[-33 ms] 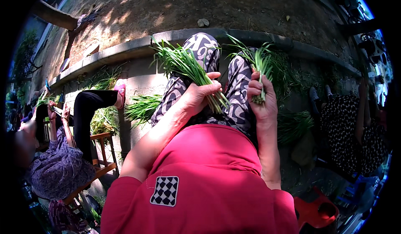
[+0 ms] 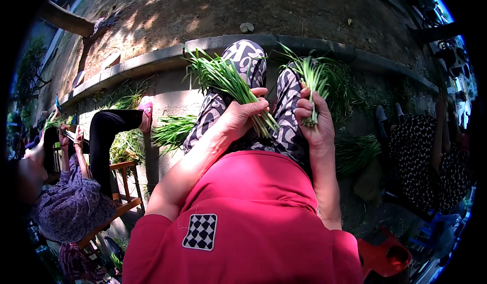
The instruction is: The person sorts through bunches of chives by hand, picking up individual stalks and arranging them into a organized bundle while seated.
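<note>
My left hand (image 2: 240, 117) is closed round a thick bunch of garlic chives (image 2: 223, 78), resting over my left thigh. Its green leaves fan toward my knee, and the pale cut ends stick out below the fingers. Over the other thigh, my right hand (image 2: 318, 122) grips a smaller bunch of garlic chives (image 2: 315, 81), leaves pointing away from me and pale stems between thumb and fingers. The two bunches are apart. A loose pile of chives (image 2: 175, 131) lies on the ground beside my left leg, and another pile (image 2: 357, 152) lies in shade by my right.
A stone kerb (image 2: 167, 58) curves across in front of my knees, with bare soil beyond. At left a person in a purple patterned top (image 2: 76, 200) sits on a wooden chair (image 2: 133, 203), handling greens. Another person in patterned clothes (image 2: 418, 157) sits at right, near a red plastic stool (image 2: 388, 256).
My right hand has shifted slightly left, toward the other bunch, carrying its chives. The left hand and its bunch stay nearly still.
</note>
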A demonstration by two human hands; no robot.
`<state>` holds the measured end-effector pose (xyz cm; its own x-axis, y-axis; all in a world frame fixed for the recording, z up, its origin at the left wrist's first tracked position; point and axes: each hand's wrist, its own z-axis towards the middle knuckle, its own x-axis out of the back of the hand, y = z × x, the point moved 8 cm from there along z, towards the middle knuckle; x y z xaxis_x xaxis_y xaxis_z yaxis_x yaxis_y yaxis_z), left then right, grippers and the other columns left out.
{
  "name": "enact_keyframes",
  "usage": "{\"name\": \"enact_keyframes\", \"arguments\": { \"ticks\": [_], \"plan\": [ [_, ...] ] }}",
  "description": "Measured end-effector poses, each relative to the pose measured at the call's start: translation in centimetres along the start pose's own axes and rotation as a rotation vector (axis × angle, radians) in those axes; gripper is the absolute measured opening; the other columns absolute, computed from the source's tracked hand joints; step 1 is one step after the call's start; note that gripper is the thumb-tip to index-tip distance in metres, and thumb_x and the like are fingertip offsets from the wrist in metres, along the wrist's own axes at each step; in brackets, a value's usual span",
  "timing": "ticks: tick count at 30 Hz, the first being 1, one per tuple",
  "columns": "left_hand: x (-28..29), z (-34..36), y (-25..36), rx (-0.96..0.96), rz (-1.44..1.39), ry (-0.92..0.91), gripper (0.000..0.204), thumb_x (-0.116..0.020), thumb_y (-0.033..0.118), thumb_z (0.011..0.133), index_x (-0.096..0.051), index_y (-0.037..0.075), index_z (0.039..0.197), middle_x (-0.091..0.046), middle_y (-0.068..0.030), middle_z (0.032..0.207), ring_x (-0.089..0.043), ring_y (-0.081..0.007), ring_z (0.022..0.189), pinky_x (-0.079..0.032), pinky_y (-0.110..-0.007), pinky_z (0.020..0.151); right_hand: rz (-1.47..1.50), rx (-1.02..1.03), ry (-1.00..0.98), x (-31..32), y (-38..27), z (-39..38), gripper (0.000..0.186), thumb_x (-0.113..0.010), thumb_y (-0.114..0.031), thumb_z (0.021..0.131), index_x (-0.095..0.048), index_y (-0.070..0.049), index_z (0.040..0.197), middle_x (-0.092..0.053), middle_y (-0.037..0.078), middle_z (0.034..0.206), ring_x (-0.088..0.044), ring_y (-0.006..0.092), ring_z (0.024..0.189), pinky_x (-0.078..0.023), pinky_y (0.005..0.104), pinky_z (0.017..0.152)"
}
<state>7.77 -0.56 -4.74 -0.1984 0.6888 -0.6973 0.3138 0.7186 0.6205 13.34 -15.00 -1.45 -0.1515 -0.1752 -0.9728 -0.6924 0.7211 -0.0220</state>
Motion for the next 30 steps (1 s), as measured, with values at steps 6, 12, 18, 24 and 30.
{"name": "enact_keyframes", "arguments": {
  "ticks": [6,12,18,24,30],
  "plan": [
    [0.1,-0.4,0.2,0.0,0.035,0.002,0.052,-0.07,0.011,0.084,-0.046,-0.002,0.128,-0.062,-0.0056,0.094,-0.063,-0.0177,0.087,-0.052,-0.035,0.082,-0.706,-0.02,0.123,0.1,2.4,0.5,0.035,-0.068,-0.02,0.089,-0.052,-0.001,0.114,-0.054,0.001,0.078,-0.046,0.0075,0.058,-0.038,0.0217,0.049],
    [-2.2,-0.6,0.9,-0.031,0.061,-0.177,0.039,-0.063,0.012,0.089,-0.049,-0.005,0.122,-0.065,-0.0124,0.096,-0.065,-0.0204,0.084,-0.053,-0.033,0.076,-1.211,0.106,-0.001,-3.2,3.7,1.3,0.03,-0.071,-0.012,0.084,-0.064,0.002,0.109,-0.06,-0.002,0.073,-0.051,0.0026,0.057,-0.039,0.0173,0.049],
    [-0.6,-0.1,0.3,-0.056,0.073,-0.095,0.037,-0.061,0.016,0.091,-0.051,-0.003,0.121,-0.064,-0.0119,0.104,-0.063,-0.0193,0.093,-0.051,-0.034,0.084,-1.247,0.136,-0.054,-3.4,3.7,1.7,0.028,-0.069,-0.005,0.083,-0.063,0.004,0.109,-0.066,0.003,0.089,-0.061,0.0075,0.075,-0.049,0.0201,0.068],
    [-2.0,-0.4,0.5,-0.019,-0.015,-0.174,0.037,-0.057,0.02,0.094,-0.051,-0.001,0.123,-0.063,-0.0107,0.108,-0.062,-0.018,0.095,-0.05,-0.034,0.086,-1.337,0.181,-0.114,-3.6,4.0,2.0,0.027,-0.066,-0.001,0.082,-0.063,0.004,0.108,-0.066,0.005,0.093,-0.063,0.0113,0.082,-0.05,0.024,0.074],
    [-1.5,-0.3,0.4,-0.016,0.024,-0.167,0.034,-0.059,0.021,0.093,-0.053,0.001,0.12,-0.063,-0.0068,0.104,-0.062,-0.0154,0.09,-0.051,-0.032,0.082,-1.514,0.217,-0.124,-3.4,3.7,2.4,0.031,-0.064,-0.001,0.078,-0.061,0.003,0.109,-0.068,0.009,0.097,-0.064,0.014,0.087,-0.051,0.027,0.077]
  ]
}}
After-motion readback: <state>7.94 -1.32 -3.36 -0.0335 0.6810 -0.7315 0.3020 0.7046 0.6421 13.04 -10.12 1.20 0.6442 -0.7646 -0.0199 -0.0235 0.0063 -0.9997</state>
